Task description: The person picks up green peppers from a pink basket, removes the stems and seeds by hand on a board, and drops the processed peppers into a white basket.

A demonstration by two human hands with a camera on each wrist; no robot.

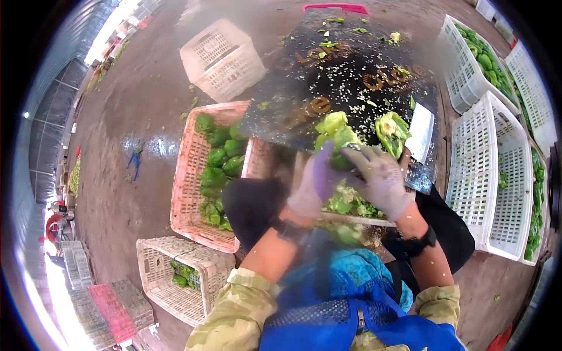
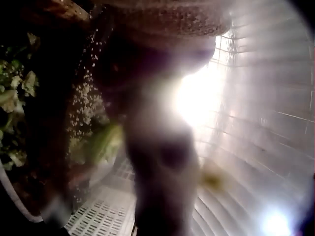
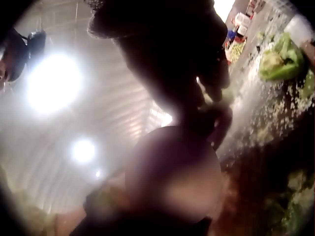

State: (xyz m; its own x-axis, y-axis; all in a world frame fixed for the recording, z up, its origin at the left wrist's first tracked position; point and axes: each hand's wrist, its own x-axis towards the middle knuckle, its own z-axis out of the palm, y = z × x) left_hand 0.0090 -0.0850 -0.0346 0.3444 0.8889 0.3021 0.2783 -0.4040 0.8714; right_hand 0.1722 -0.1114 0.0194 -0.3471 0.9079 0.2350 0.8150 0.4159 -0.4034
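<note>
— Where does the pepper (image 1: 341, 139) lie?
— At the tabletop's (image 1: 341, 89) near edge, just beyond the left hand (image 1: 316, 184) and right hand (image 1: 381, 178); long axis unclear.
— Which hand is nearer?
— Neither, plainly; both adjoin it, but blur hides whether either of the 2 grasps.

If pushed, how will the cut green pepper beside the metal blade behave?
The cut green pepper is probably light, looking partly hollow. Its uneven shape may resist rolling, but pale seeds on the black tabletop could help it slide.
</note>
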